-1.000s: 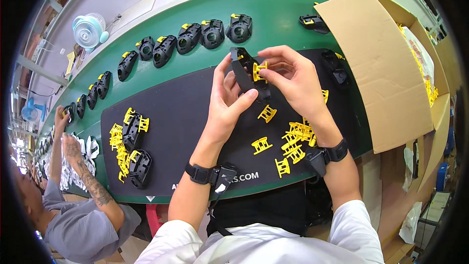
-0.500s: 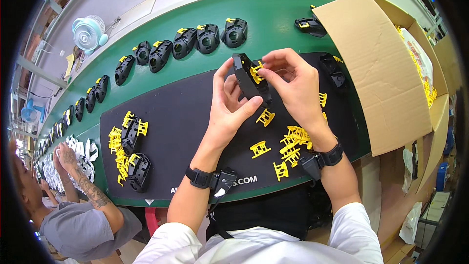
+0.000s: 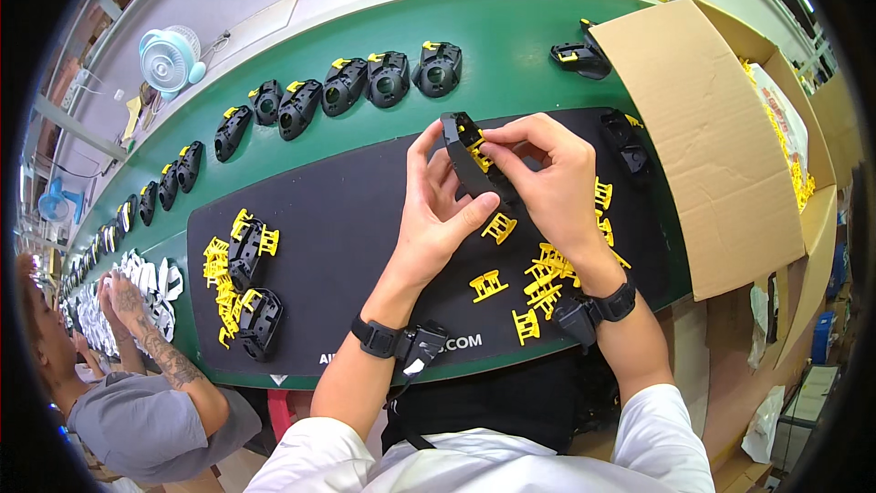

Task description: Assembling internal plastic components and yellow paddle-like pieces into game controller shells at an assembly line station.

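Observation:
My left hand (image 3: 432,215) is wrapped round a black plastic shell (image 3: 462,157), which stands on edge above the dark mat. Against its inner side, my right hand (image 3: 553,181) pinches a yellow ladder-shaped plastic clip (image 3: 481,161); the fingers partly cover it, and how far it sits in the shell is hidden. Below the right hand lies a pile of similar yellow clips (image 3: 546,281). One loose clip (image 3: 499,227) rests just under the shell, and another (image 3: 488,285) is nearer the mat's front.
Two black shells (image 3: 259,322) and more clips (image 3: 219,278) lie on the mat's left. Shells with yellow parts (image 3: 344,87) line the green table (image 3: 511,18). At right stands a cardboard box (image 3: 698,146) with yellow clips. A co-worker (image 3: 160,420) handles white parts at left.
The yellow clip has gone deeper against the shell's inside, with the right fingers pressed closer over it. The shell has tilted slightly in my left hand.

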Action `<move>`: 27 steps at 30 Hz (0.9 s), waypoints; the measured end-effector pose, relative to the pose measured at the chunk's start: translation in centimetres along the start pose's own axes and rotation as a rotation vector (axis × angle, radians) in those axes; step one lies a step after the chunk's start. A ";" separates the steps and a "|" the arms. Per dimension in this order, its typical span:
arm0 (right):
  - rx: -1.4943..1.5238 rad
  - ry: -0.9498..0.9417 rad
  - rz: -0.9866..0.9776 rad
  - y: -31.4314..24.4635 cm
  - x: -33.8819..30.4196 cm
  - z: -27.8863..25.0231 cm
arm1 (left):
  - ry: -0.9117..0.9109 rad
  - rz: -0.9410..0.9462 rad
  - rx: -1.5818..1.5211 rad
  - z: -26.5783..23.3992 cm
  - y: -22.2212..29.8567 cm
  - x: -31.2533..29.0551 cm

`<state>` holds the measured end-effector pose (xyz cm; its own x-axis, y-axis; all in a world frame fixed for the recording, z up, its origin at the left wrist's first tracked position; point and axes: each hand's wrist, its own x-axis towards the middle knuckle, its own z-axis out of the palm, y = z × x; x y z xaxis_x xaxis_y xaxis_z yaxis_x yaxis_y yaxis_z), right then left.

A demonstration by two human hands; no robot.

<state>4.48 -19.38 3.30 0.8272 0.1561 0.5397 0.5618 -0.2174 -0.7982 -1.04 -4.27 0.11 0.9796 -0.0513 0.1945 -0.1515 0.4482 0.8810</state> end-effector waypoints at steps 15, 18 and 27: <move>0.457 -0.397 0.283 2.1 0.6 -1.6 | -0.011 -0.096 -0.139 0.3 0.1 -0.1; 0.476 -0.473 0.379 2.0 0.5 -0.7 | -0.017 -0.141 -0.133 -0.6 0.6 -0.6; 0.035 -0.304 -0.111 0.2 0.6 -0.6 | 0.050 -0.340 -0.412 -2.3 1.6 -0.1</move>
<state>5.10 -19.89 3.67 0.7177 0.4585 0.5241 0.6438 -0.1501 -0.7504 -1.04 -1.54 0.49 0.9709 -0.2167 -0.1018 0.2301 0.7271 0.6468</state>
